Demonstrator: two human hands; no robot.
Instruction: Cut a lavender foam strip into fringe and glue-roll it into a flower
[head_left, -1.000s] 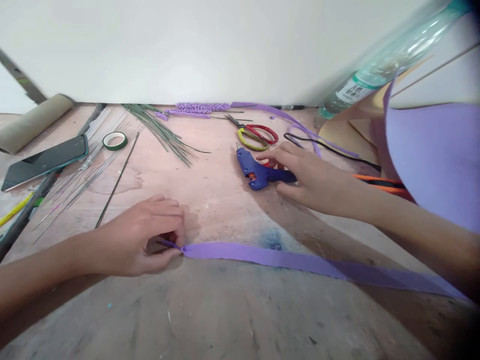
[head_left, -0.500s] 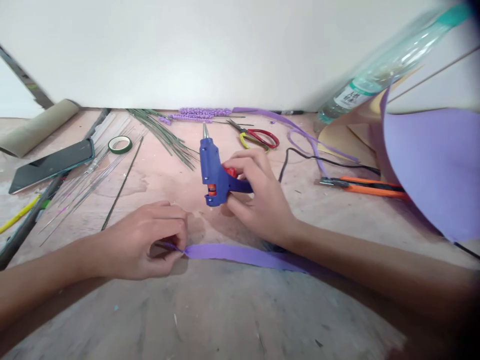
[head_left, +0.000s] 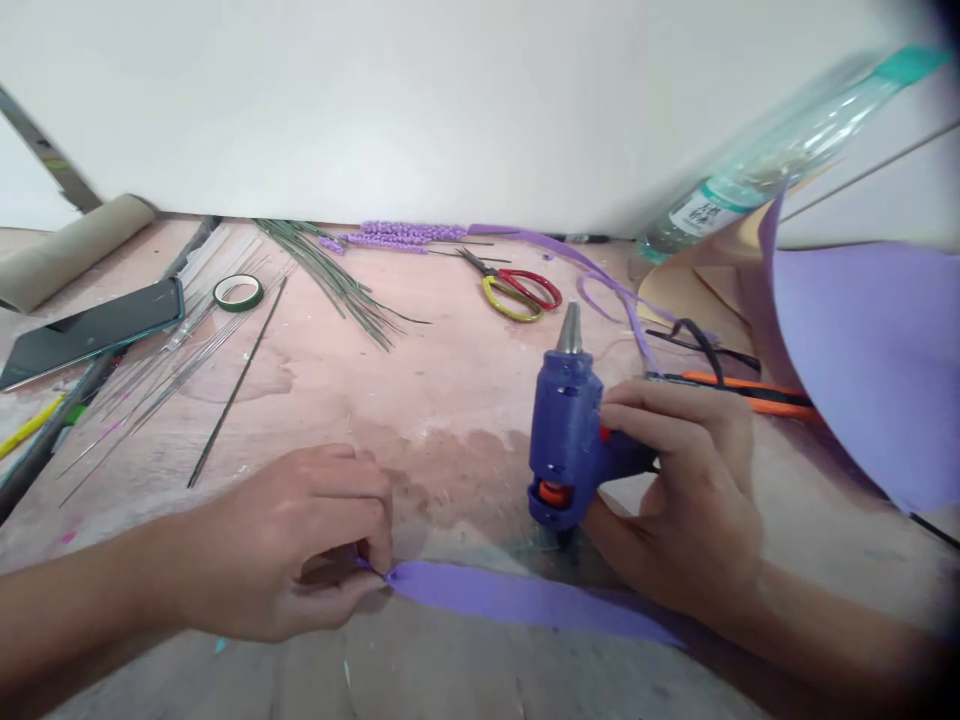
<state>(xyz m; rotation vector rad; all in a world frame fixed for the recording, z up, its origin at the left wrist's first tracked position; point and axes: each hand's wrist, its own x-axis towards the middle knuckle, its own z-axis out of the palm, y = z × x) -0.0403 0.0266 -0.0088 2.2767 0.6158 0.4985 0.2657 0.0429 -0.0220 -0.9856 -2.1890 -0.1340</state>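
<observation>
My left hand [head_left: 300, 545] pinches the twisted end of a purple paper strip [head_left: 495, 592] between thumb and fingertips. The flat rest of the strip runs to the right along the table and passes under my right forearm. My right hand [head_left: 682, 490] is closed round the handle of a blue hot glue gun [head_left: 566, 435] with a red trigger. The gun's metal nozzle points away from me toward the wall, and its body is above the strip. What lies inside my left palm is mostly hidden.
Scissors [head_left: 523, 290], green wire stems [head_left: 330, 270] and purple flower spikes [head_left: 405, 232] lie toward the wall. On the left are a tape roll [head_left: 238, 292], a phone [head_left: 94, 330] and a cardboard tube [head_left: 75, 250]. At right are an orange-handled cutter [head_left: 784, 398], purple sheet [head_left: 870, 370] and bottle [head_left: 750, 185].
My right hand has carried the glue gun to the right and closer to me. My left hand, still pinching the strip, appears slightly lower in view.
</observation>
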